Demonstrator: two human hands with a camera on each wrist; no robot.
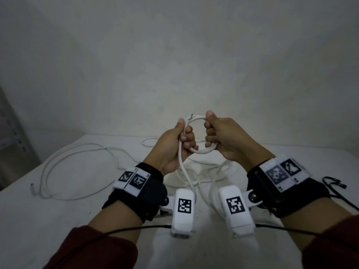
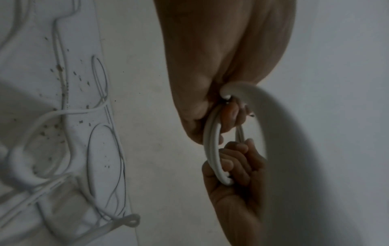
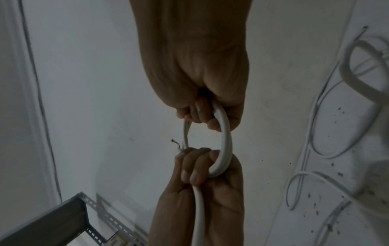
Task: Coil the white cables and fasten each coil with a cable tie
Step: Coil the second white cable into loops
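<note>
A small coil of white cable [image 1: 202, 151] is held up in the air above the table, in front of the wall. My left hand [image 1: 182, 136] grips the coil's left side with fingers curled through it. My right hand [image 1: 211, 133] grips its right side the same way. The cable's cut end [image 1: 192, 115], with bare wire showing, sticks up at the top of the coil. The loose tail [image 1: 183, 167] hangs from my left fist down to the table. The right wrist view shows the coil [image 3: 225, 141] between right hand [image 3: 200, 74] and left hand [image 3: 200, 174]. No cable tie is in either hand.
A second long white cable [image 1: 77, 152] lies in loose loops on the white table [image 1: 58, 200] at the left. A thin loop [image 1: 149, 141] lies near the back edge. A black wire [image 1: 334, 184] lies at the right. A grey metal shelf [image 3: 42, 221] stands left of the table.
</note>
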